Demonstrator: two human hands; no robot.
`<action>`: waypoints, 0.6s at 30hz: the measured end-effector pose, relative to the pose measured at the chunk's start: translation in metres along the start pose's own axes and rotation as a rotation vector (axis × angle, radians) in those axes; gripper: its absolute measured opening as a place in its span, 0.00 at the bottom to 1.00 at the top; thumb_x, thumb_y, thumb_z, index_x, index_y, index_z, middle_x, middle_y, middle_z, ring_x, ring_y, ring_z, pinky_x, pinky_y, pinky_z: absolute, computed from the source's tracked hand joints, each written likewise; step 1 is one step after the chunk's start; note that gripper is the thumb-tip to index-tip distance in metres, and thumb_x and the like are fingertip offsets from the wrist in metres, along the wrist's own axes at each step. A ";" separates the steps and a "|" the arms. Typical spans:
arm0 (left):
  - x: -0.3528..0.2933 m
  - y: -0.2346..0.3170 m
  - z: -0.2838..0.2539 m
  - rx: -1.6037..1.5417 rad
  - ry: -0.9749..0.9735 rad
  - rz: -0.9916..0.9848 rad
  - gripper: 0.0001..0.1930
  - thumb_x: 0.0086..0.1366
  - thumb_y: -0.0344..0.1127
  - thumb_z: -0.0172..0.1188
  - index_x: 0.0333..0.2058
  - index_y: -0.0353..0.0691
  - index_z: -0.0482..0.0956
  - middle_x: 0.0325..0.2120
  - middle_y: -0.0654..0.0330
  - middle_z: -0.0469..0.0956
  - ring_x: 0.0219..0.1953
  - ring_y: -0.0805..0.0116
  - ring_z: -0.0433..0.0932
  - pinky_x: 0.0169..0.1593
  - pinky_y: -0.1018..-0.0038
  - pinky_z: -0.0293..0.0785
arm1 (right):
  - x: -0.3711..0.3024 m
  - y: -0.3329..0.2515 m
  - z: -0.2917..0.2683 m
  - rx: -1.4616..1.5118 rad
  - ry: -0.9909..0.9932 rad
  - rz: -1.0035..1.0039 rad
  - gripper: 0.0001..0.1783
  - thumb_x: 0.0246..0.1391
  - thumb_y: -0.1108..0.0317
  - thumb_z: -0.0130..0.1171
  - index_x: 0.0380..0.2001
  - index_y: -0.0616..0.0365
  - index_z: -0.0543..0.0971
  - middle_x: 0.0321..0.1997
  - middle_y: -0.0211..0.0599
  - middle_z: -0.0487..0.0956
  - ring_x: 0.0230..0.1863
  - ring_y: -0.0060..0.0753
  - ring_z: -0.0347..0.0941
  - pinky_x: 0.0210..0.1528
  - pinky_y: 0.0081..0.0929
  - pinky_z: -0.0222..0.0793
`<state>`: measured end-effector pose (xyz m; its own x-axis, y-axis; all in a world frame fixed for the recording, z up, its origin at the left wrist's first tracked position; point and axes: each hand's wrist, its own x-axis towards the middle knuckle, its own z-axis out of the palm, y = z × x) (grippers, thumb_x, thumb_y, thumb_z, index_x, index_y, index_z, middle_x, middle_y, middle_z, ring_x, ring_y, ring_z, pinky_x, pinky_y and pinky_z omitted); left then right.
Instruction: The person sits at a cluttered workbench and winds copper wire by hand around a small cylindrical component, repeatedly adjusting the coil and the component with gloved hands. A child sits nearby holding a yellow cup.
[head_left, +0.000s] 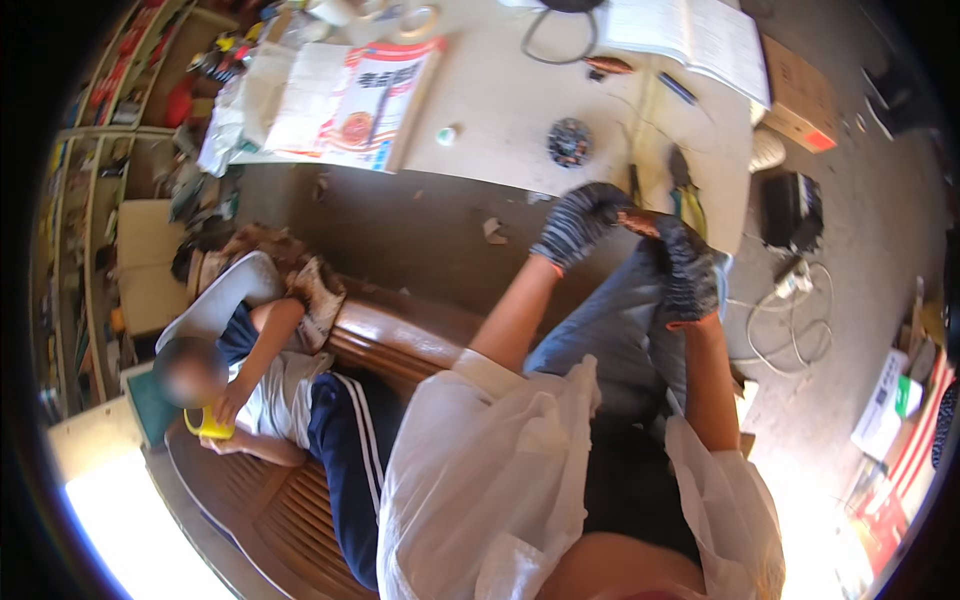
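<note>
Both hands in dark grey knitted gloves with orange cuffs, raised at the near edge of the desk [490, 165], close to its near right corner. Left hand [580, 222]: grip narrow, fingertips on one end of a copper-coloured piece [640, 222]. Right hand [690, 270]: grip closed around the other end. The piece sits between the two hands, partly covered by fingers; exact form cannot be made out from where I stand.

Nearest items: pliers [685, 190] with yellow-green handles, lying by the near right corner, just beyond the right hand. Round dark speckled item [569, 143] inward from the near edge, beyond the left hand. Second copper-coloured piece [607, 66] farther in, apart from the hands. Short dark cylinder [677, 88] toward the right edge; open book [690, 35] at the far right.

Toward the left edge: stack of books [375, 105], with a small white-and-green cap [446, 134] to its right.

Off the desk: cardboard box [797, 95] beyond the right edge; a second person [275, 400] on a wooden seat [270, 510], holding a yellow cup [210, 422].
</note>
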<state>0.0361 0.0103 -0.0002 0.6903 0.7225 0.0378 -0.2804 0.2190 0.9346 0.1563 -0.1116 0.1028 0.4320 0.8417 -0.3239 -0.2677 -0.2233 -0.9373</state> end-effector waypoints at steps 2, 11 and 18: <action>0.011 0.000 0.001 0.346 0.012 0.076 0.07 0.52 0.23 0.59 0.31 0.35 0.78 0.29 0.57 0.77 0.32 0.65 0.76 0.39 0.73 0.72 | 0.001 0.001 -0.012 -0.025 -0.112 0.051 0.16 0.57 0.56 0.50 0.36 0.58 0.78 0.19 0.28 0.74 0.18 0.16 0.65 0.20 0.15 0.59; 0.019 0.034 0.013 0.773 -0.039 0.045 0.07 0.53 0.29 0.62 0.31 0.35 0.79 0.27 0.56 0.78 0.29 0.67 0.76 0.36 0.74 0.71 | 0.028 0.032 -0.002 -0.256 0.244 0.068 0.14 0.55 0.58 0.52 0.36 0.58 0.76 0.21 0.31 0.76 0.20 0.19 0.69 0.25 0.21 0.65; 0.009 -0.002 -0.010 0.558 -0.111 0.125 0.11 0.53 0.25 0.59 0.37 0.36 0.78 0.34 0.55 0.76 0.38 0.62 0.75 0.42 0.70 0.72 | 0.054 0.046 0.005 0.480 0.161 0.150 0.13 0.56 0.64 0.50 0.41 0.55 0.78 0.26 0.31 0.76 0.23 0.18 0.66 0.29 0.16 0.66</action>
<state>0.0362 0.0234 -0.0051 0.7490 0.6407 0.1689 0.0085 -0.2643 0.9644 0.1629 -0.0738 0.0430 0.4754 0.7230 -0.5013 -0.6847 -0.0538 -0.7268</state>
